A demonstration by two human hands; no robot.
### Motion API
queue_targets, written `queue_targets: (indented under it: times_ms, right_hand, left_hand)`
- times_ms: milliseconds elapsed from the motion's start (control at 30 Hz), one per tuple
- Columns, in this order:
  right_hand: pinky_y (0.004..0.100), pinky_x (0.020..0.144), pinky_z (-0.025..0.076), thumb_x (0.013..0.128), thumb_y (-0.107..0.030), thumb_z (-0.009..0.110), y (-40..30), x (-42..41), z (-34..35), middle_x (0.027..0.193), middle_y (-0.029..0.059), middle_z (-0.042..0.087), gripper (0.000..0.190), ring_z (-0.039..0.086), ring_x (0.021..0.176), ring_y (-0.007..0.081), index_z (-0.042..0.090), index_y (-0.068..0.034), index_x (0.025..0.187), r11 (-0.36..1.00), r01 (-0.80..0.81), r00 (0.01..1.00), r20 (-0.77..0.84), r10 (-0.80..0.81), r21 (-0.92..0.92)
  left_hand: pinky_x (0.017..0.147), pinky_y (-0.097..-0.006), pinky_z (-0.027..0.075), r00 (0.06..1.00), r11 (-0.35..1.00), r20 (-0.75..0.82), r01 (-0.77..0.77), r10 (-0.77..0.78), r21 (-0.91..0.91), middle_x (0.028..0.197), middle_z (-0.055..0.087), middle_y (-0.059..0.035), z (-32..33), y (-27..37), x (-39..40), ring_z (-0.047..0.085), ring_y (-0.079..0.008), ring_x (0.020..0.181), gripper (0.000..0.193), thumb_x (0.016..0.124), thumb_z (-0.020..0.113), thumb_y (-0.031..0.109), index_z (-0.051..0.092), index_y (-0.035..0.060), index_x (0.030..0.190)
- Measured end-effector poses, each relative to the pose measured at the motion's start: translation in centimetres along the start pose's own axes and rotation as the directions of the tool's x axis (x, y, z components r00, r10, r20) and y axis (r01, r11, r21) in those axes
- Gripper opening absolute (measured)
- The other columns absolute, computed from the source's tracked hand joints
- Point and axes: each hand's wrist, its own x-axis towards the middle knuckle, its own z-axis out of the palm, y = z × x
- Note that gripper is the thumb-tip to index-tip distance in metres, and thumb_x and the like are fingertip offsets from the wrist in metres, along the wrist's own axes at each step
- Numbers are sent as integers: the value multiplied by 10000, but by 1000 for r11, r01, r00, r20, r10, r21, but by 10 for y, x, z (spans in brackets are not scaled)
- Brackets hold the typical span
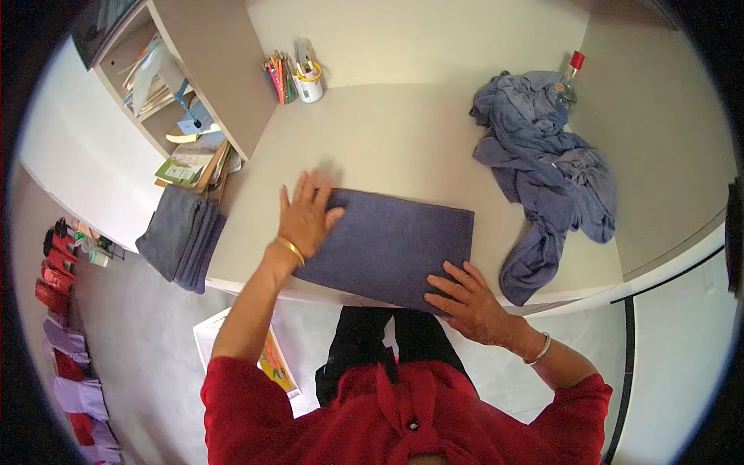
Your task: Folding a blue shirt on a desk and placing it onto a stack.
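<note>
A blue-grey cloth [389, 244], folded into a flat rectangle, lies at the front edge of the desk. My left hand [308, 218], fingers spread and slightly blurred, is at its left end, over the upper left corner. My right hand [465, 299] rests with spread fingers on the lower right corner. To the right lies a crumpled heap of blue-grey cloths [535, 157], touching neither hand. A stack of folded blue-grey cloths [180, 238] sits at the desk's left side.
Colored pencils [280, 78] and a white cup of pens [309, 84] stand at the back left. A red-capped glass bottle [569, 81] is behind the heap. Shelves with papers and books [186, 165] rise at left. A framed colorful picture [276, 363] is below the desk.
</note>
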Motion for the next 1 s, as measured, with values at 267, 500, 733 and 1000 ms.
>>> queue_targets:
  times_ms: [267,500,733,1000]
  right_hand:
    - [466,992,264,713,-173,652,-13,5,-4,1188,102,493,444,418,1156,281,509,-90,1125,995,-56,996,-68,61,80]
    - [417,817,421,747,-270,648,-11,38,-19,1063,150,549,353,539,965,299,556,-52,1010,969,77,992,-116,-50,234]
    - [419,759,436,729,-271,646,69,103,-4,879,169,575,390,547,859,347,525,-5,986,932,-310,915,-208,346,188]
    - [426,699,432,639,-318,691,68,140,17,821,196,584,390,555,794,356,567,8,814,915,-303,945,-38,324,268]
  left_hand:
    - [1004,-478,241,921,790,-145,-384,360,-478,1241,450,-128,-32,101,-83,411,-288,1171,509,729,595,224,469,64,1195]
    - [979,-475,288,955,845,-279,-228,98,-484,1120,533,-114,-17,82,-118,472,-285,1108,433,589,524,-51,588,65,1001]
    - [792,-320,432,774,384,-118,170,-622,-908,987,548,-102,-8,77,-157,528,-203,917,244,773,564,24,525,40,1013]
    - [754,-271,458,676,-711,628,217,-385,-669,945,567,-21,5,112,-156,541,-111,830,150,844,571,159,517,96,969]
